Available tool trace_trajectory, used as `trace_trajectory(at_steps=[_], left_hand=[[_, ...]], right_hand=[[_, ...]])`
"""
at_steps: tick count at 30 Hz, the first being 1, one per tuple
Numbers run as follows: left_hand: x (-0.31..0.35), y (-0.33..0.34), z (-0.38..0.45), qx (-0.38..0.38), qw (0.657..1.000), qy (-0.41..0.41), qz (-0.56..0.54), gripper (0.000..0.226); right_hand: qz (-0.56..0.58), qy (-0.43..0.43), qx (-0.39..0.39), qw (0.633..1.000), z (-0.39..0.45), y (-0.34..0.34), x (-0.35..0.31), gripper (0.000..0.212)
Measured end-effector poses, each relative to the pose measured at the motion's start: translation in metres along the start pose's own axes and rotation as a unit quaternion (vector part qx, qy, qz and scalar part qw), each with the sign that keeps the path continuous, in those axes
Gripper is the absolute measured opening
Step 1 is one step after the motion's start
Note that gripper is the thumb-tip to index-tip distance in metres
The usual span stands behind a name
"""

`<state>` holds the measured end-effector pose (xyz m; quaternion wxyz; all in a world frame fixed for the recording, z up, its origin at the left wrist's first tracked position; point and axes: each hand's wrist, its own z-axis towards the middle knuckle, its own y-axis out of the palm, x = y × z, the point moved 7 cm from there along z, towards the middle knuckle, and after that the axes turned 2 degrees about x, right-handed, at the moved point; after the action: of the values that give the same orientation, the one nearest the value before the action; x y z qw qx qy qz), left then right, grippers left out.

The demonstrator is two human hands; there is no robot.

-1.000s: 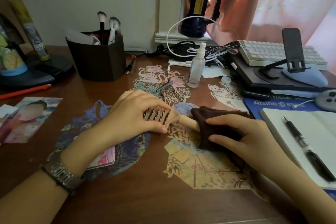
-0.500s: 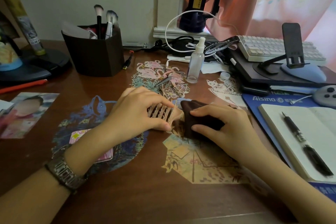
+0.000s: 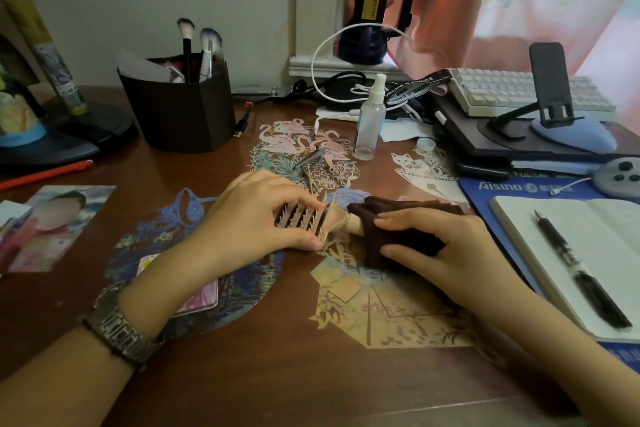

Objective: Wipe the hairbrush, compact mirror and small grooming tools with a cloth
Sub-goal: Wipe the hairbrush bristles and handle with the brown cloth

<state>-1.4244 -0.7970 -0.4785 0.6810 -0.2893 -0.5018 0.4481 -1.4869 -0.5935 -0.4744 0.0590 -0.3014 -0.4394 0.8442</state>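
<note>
Step in hand: I am wiping the hairbrush (image 3: 313, 224), handle end. My left hand (image 3: 258, 218) is pinning the bristle head to the desk (image 3: 277, 374), fingers curled together over the top, thumb pressed against the near edge. My right hand (image 3: 446, 246) is clamping the cloth (image 3: 388, 229) around the handle, fingers above and thumb below, closed tight on the fabric with the handle inside.

Hairbrush: pale wood, open slotted head, rows of short stiff pins pointing up between my left fingers; smooth round handle, only a short stretch showing between my two hands.

Cloth: dark brown, soft, bunched in folds, spreading out beyond my right knuckles.

Small grooming tools (image 3: 311, 163): slim metal pieces, one flat and grey, others thin as sticks, lying just beyond my left fingertips, untouched by the cloth at this moment.

Compact mirror (image 3: 194, 295): I am judging the pink, flat, glossy item under my left wrist to be it; mostly hidden, so I cannot be sure.

Next move, as I judge it: the pins are calling for the cloth pushed between the rows, with a lighter pinch so the fabric does not snag.
</note>
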Motion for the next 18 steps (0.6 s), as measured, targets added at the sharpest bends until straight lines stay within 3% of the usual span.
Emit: trace_trajectory(at_steps=[18], left_hand=[[0.003, -0.003, -0.002, -0.029, 0.999, 0.021, 0.024, 0.063]], right_hand=[[0.037, 0.043, 0.003, 0.998, -0.025, -0.025, 0.016, 0.037]])
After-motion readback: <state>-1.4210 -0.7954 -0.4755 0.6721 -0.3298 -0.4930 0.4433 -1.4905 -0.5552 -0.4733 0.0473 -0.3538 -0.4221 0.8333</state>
